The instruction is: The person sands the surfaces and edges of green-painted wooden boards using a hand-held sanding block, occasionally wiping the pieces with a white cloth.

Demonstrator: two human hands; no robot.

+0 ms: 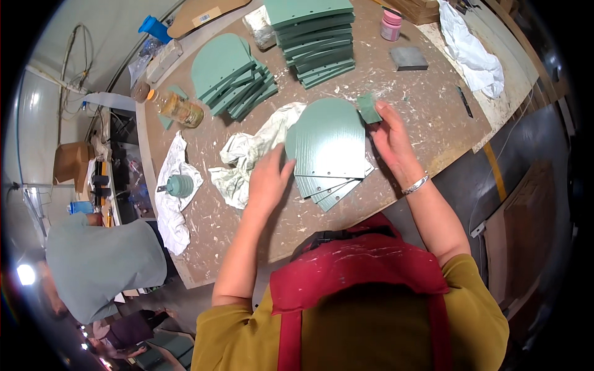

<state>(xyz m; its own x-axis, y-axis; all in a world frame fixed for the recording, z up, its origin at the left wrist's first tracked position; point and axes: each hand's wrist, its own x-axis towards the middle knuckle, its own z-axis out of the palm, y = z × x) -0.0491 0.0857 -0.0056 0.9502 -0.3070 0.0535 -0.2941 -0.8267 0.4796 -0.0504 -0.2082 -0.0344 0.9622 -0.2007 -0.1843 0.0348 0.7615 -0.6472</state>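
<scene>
A rounded-top green panel (328, 139) with small holes along its straight edge lies on several fanned-out panels (329, 196) in front of me. My left hand (267, 179) rests at its left edge, thumb and fingers apart, beside a crumpled whitish cloth (238, 157). At the panel's upper right, my right hand (394, 139) pinches a small green abrasive-looking sheet (369, 109) between thumb and fingers. Whether that sheet touches the panel, I cannot tell.
Behind stand a tall stack of green panels (318, 43) and a leaning pile (232, 77). A jar (179, 110), a green container (179, 185) on a white cloth, a pink jar (390, 26) and a grey block (409, 59) surround them. Another person (105, 266) works at left.
</scene>
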